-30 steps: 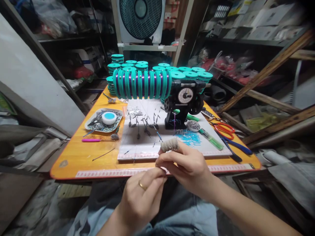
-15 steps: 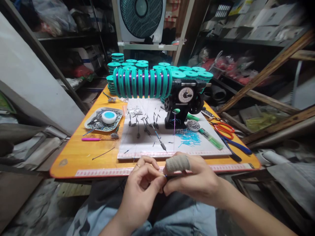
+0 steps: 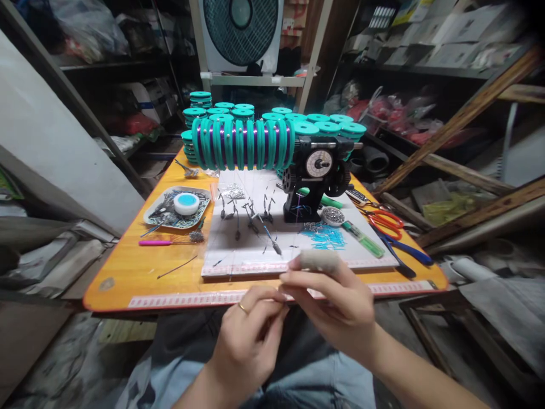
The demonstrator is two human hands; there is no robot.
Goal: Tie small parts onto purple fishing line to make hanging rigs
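Observation:
My left hand (image 3: 249, 341) and my right hand (image 3: 336, 307) meet over my lap, just in front of the orange table (image 3: 128, 272). Both are closed in a pinch, fingertips touching around something too small to make out. A grey bandage (image 3: 317, 259) wraps my right index finger, and a ring sits on my left hand. Beyond them lies a white mat (image 3: 251, 250) with small dark hooks and weights (image 3: 247, 213) and a scatter of blue tubes (image 3: 326, 237). A black winder with a dial (image 3: 317, 170) carries a row of teal spools (image 3: 240, 143) wound with purple line.
A patterned tray (image 3: 170, 211) with a white and blue tape roll sits at the left, with a pink tool (image 3: 155, 242) in front of it. Red scissors (image 3: 385, 221), blue pliers (image 3: 409, 253) and a green pen (image 3: 361, 238) lie at the right. Spool stacks and a fan (image 3: 240, 28) stand behind.
My right hand dropped toward my lap, then rose again with its bandaged finger lifted. My left hand stayed pinched against it throughout. The camera shifted slightly.

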